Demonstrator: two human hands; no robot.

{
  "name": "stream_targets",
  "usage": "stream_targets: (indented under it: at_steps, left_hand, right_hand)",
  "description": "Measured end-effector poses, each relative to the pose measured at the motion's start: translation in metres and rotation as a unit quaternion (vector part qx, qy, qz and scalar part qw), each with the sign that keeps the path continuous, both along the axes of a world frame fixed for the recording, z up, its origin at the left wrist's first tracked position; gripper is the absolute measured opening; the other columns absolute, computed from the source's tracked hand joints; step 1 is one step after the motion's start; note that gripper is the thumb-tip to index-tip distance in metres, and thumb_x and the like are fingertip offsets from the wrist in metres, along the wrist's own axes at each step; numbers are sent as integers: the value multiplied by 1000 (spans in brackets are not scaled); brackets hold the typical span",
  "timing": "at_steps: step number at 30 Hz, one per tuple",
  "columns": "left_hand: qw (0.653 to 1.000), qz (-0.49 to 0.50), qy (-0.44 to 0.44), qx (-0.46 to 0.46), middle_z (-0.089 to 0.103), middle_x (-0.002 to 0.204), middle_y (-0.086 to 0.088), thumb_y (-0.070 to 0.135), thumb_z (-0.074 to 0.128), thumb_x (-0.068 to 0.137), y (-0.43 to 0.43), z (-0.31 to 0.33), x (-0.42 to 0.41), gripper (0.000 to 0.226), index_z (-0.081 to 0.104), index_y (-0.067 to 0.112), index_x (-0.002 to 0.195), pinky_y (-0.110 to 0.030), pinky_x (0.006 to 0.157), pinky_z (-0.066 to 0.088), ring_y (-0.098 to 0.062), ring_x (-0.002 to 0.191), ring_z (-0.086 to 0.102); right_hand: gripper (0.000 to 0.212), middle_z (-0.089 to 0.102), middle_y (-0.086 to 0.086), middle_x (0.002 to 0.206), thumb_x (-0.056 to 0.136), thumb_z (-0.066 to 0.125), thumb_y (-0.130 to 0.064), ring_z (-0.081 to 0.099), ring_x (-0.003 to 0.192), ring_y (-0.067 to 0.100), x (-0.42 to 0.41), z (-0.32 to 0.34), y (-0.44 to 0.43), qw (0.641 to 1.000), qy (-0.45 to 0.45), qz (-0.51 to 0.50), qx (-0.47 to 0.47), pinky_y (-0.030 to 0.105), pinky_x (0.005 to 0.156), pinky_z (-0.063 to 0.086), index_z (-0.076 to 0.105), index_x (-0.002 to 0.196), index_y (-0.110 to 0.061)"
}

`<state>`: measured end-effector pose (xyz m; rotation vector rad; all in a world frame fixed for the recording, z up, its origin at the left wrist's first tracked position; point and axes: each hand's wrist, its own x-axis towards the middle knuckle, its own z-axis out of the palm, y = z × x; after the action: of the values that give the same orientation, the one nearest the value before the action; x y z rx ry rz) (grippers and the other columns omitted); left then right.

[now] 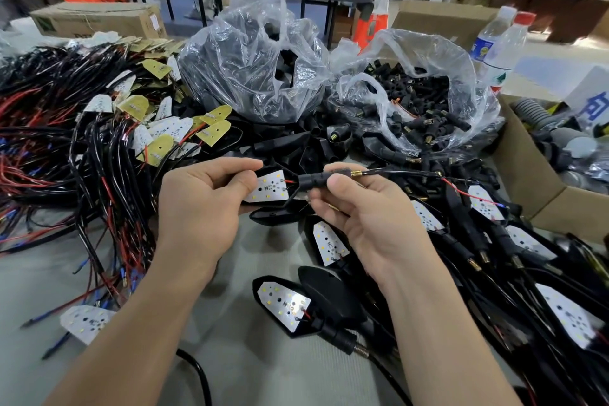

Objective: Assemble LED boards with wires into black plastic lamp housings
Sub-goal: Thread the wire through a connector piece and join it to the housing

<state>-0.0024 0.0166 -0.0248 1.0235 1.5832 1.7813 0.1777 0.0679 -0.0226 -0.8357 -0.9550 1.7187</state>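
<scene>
My left hand (204,194) grips a black lamp housing (290,199) with a white LED board (268,186) seated in it, thumb pressing on the board's left end. My right hand (356,208) pinches the housing's black stem (313,181), which ends in a brass threaded tip (356,173). A black wire (412,173) runs right out of that tip. Red and black leads join the board to the stem.
Loose wired LED boards (158,128) lie in a tangle at left. Assembled lamps (290,306) pile up at the front and right. Two clear bags hold black housings (257,69) and black stems (418,99). A cardboard box (540,194) and water bottles (497,43) stand at right.
</scene>
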Motion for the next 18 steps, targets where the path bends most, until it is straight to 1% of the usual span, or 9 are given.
stream_targets:
  at_steps: [2, 5, 7, 9, 11, 13, 15, 16, 18]
  left_hand:
    - [1000, 0, -2, -2, 80, 81, 1, 2, 74, 89, 0, 0, 0, 34, 83, 34, 83, -37, 76, 65, -20, 79, 78]
    - [1000, 15, 15, 1, 80, 81, 3, 6, 76, 89, 0, -1, 0, 31, 83, 36, 86, -38, 81, 63, -18, 80, 77]
    - [999, 26, 32, 12, 79, 80, 6, 8, 77, 88, -2, 0, 1, 32, 82, 40, 87, -35, 80, 61, -14, 79, 77]
    - [997, 33, 67, 28, 79, 80, 12, 10, 78, 88, -3, 1, 1, 33, 81, 43, 89, -29, 78, 60, -7, 79, 75]
    - [994, 36, 93, 41, 78, 81, 15, 12, 78, 88, -5, 1, 0, 32, 80, 44, 90, -25, 77, 60, -6, 79, 75]
    - [996, 25, 75, 47, 79, 82, 11, 11, 78, 88, -4, 0, 0, 30, 81, 40, 91, -32, 79, 62, -11, 80, 76]
    - [998, 3, 41, 43, 80, 83, 3, 7, 77, 88, -2, -2, 1, 27, 83, 34, 91, -41, 80, 63, -21, 82, 78]
    - [999, -6, 19, 39, 80, 83, -1, 5, 76, 88, -2, -3, 2, 27, 84, 31, 89, -42, 78, 64, -26, 81, 78]
    - [999, -21, -22, 35, 79, 80, -6, 0, 74, 89, 0, -3, 3, 31, 84, 29, 84, -35, 67, 64, -28, 77, 77]
  right_hand:
    - [19, 75, 13, 87, 95, 59, 9, 74, 79, 21, 2, 1, 0, 1000, 13, 13, 10, 31, 77, 63, 71, 96, -6]
    - [21, 77, 13, 95, 95, 57, 9, 74, 84, 22, 3, 2, 0, 999, 24, 37, 19, 33, 81, 63, 70, 100, -6]
    - [21, 77, 13, 98, 96, 56, 9, 74, 85, 22, 4, 2, 0, 998, 35, 57, 20, 33, 79, 62, 68, 102, -6]
    - [21, 78, 12, 98, 95, 56, 10, 75, 84, 22, 4, 2, -1, 997, 43, 65, 17, 32, 77, 62, 69, 102, -6]
    - [22, 78, 13, 100, 93, 58, 11, 75, 85, 23, 5, 3, -1, 997, 42, 68, 18, 32, 76, 62, 71, 101, -5]
    - [22, 77, 14, 101, 91, 60, 12, 75, 87, 25, 6, 3, -1, 996, 37, 74, 25, 32, 75, 62, 72, 100, -4]
    - [21, 77, 15, 98, 92, 60, 12, 76, 88, 25, 6, 3, -1, 996, 24, 75, 35, 33, 74, 63, 73, 100, -3]
    - [21, 77, 15, 97, 92, 60, 12, 76, 87, 25, 6, 2, -1, 996, 19, 74, 38, 33, 74, 63, 73, 100, -3]
    - [21, 77, 14, 92, 93, 60, 11, 76, 84, 23, 3, 2, -2, 996, 12, 76, 43, 33, 73, 63, 74, 100, -4]
